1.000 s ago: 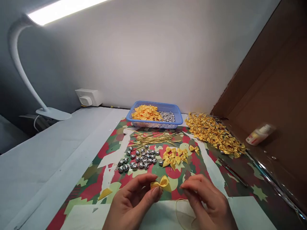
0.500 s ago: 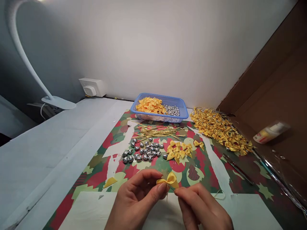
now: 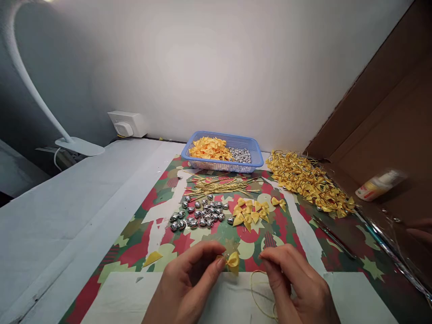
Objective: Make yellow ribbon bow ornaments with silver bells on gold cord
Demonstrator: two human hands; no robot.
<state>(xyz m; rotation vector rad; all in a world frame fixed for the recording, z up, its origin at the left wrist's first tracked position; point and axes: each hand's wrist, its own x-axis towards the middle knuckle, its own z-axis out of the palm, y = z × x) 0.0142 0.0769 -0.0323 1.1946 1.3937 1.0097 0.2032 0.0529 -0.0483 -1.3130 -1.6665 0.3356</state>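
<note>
My left hand [image 3: 189,281] pinches a small yellow ribbon bow [image 3: 232,262] by its left loop, between thumb and forefinger. To the right of it, my right hand [image 3: 293,283] has its thumb and forefinger closed on a thin yellowish cord [image 3: 255,294], which hangs in a loose loop above the white sheet. The exact spot of that grip is hidden behind the fingers. Beyond my hands lie a cluster of silver jingle bells [image 3: 202,213] and a group of yellow bows [image 3: 251,211]. Behind these is a bundle of gold cords [image 3: 219,186].
A blue basket [image 3: 221,167] at the back holds yellow bows and silver beads. Finished-looking bows with cords form a heap [image 3: 307,182] at right, near tweezers [image 3: 334,236] and a bottle [image 3: 378,185]. A desk lamp [image 3: 79,146] stands left. Blurred fingers [image 3: 420,231] show at the right edge.
My right hand has moved away from the bow to the right, and a cord loop now hangs by it. The bow has shifted slightly left and down. Blurred fingers have appeared at the right edge.
</note>
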